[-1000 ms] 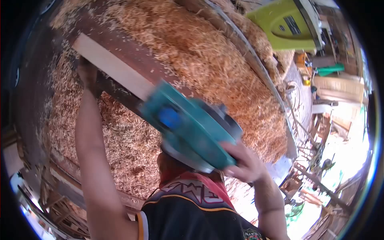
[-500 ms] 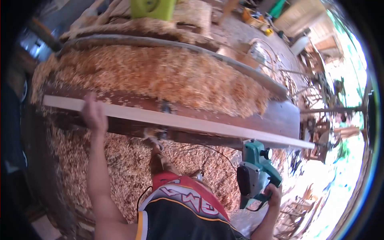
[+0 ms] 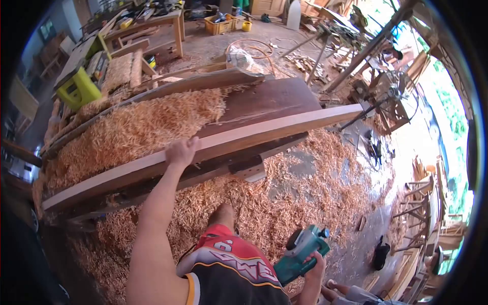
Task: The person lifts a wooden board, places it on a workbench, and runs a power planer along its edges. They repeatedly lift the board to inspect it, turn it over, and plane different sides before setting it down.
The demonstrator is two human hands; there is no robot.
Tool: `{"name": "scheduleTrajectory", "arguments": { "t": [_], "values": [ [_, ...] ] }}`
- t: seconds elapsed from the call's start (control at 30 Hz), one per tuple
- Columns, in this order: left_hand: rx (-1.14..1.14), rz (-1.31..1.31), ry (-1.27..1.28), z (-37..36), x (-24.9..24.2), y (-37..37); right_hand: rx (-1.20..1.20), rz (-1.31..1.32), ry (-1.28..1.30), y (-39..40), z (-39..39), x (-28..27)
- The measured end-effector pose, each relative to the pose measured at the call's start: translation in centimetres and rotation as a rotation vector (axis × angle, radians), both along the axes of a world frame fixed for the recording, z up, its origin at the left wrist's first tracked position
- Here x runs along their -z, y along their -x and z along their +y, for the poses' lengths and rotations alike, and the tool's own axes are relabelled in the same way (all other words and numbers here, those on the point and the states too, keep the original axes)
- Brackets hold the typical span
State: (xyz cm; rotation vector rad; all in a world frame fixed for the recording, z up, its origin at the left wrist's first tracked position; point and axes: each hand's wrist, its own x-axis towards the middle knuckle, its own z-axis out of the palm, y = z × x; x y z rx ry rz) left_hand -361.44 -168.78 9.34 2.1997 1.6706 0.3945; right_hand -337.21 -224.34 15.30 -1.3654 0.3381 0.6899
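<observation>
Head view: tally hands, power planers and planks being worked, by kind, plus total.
Hands: 2, left hand on the plank, right hand on the planer
Planers: 1, teal planer
Planks: 1, pale plank
Total: 4

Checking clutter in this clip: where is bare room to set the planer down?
Bare dark slab between the shavings heap and the pale board's far end. The floor patch past the bench is thinly covered. Left hand rests on the board; right hand holds the planer.
</observation>
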Motion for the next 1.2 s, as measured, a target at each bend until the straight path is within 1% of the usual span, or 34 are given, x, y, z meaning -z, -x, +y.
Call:
{"name": "scheduleTrajectory", "arguments": {
  "t": [0.07, 0.17, 0.23, 0.3, 0.33, 0.43, 0.47, 0.5, 0.53, 0.63, 0.67, 0.77, 0.8, 0.87, 0.97, 1.0, 1.03, 1.07, 1.1, 1.17, 1.2],
  "values": [
    [-0.062, -0.011, -0.02, -0.2, 0.1, 0.0, 0.116, 0.047, 0.019, -2.5, -2.4, 1.3],
    [-0.059, 0.05, -0.115, -0.7, -0.7, -0.5, 0.234, 0.152, 0.003, -5.9, -4.3, 1.8],
    [-0.108, 0.122, -0.142, -0.2, 1.1, -0.4, 0.26, 0.143, 0.003, -8.6, -4.7, 1.9],
    [-0.151, 0.08, -0.064, -0.7, -0.2, -1.5, 0.33, 0.141, 0.014, -11.7, -5.2, 2.3],
    [-0.164, 0.104, -0.07, -0.5, 0.2, -1.6, 0.347, 0.119, 0.058, -13.6, -4.8, 2.6],
    [-0.2, 0.118, -0.093, 0.1, 1.0, -1.8, 0.372, 0.084, 0.068, -20.3, -2.8, 3.8],
    [-0.193, 0.156, -0.075, 0.6, 1.6, -1.4, 0.371, 0.119, 0.107, -22.9, -1.3, 4.6],
    [-0.291, 0.179, 0.048, 1.6, 2.8, -2.1, 0.348, 0.14, 0.182, -29.6, 0.3, 3.9],
    [-0.36, 0.348, 0.002, 1.0, 0.9, -5.1, 0.321, 0.143, 0.176, -32.7, 1.2, 3.4],
    [-0.642, 0.449, 0.002, 2.2, 3.1, -5.6, 0.29, 0.127, 0.142, -40.6, 5.7, 1.6],
    [-0.704, 0.468, 0.137, 3.1, 3.2, -5.6, 0.282, 0.115, 0.134, -42.9, 6.7, 0.9],
    [-0.935, 0.522, 0.149, 3.5, 1.4, -10.0, 0.182, -0.018, 0.134, -50.6, 9.2, -0.4],
    [-0.981, 0.51, 0.129, 3.4, 2.1, -10.0, 0.097, -0.09, 0.144, -53.2, 10.7, -1.5],
    [-1.081, 0.5, 0.09, 3.3, 3.9, -9.1, 0.019, -0.168, 0.193, -58.8, 13.2, -2.5],
    [-1.278, 0.394, 0.105, 2.9, 0.8, -14.2, -0.148, -0.324, 0.275, -67.0, 18.2, -5.3],
    [-1.311, 0.391, 0.125, 3.0, 1.0, -14.8, -0.211, -0.382, 0.305, -69.7, 19.9, -6.3],
    [-1.343, 0.393, 0.148, 2.9, 1.5, -15.4, -0.265, -0.496, 0.348, -72.7, 21.4, -6.8],
    [-1.366, 0.396, 0.131, 2.7, 1.1, -17.4, -0.327, -0.609, 0.426, -75.1, 23.4, -7.9],
    [-1.394, 0.397, 0.111, 2.5, 1.0, -19.0, -0.424, -0.67, 0.433, -76.8, 25.8, -9.5],
    [-1.395, 0.365, -0.117, 1.6, 7.0, -18.4, -0.641, -0.833, 0.54, -85.6, 28.4, -9.8],
    [-1.435, 0.273, -0.197, 1.1, 8.2, -20.2, -0.683, -0.914, 0.535, -88.2, 31.0, -10.2]
  ]
}}
